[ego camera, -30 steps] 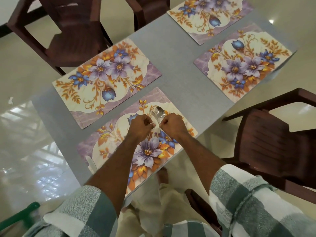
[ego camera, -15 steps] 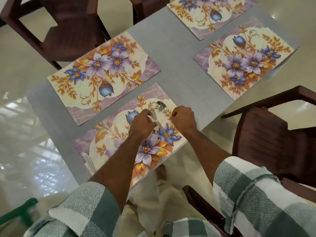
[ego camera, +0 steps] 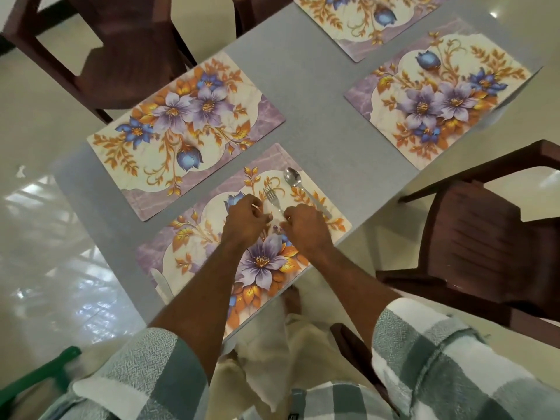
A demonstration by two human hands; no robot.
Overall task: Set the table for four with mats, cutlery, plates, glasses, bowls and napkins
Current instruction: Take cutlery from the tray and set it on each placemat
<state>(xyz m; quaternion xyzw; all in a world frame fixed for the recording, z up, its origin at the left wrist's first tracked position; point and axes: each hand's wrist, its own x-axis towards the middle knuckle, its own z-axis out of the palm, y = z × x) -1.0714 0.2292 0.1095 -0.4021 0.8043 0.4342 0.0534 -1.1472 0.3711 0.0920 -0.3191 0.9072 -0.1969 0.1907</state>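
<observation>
Fork (ego camera: pixel 271 199): lies on nearest mat (ego camera: pixel 212 237), tines away from you, handle under your right hand (ego camera: pixel 306 228).
Spoon (ego camera: pixel 298 184): just right of fork, parallel, likely for neat pairing.
Grip: right hand pinches fork handle, I judge; left hand (ego camera: pixel 247 221) curled, contents unclear.

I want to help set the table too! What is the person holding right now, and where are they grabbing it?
The right hand pinches the fork low on its handle, tines pointing away. The spoon lies free on the mat. Whether the left hand holds anything cannot be told.
</observation>
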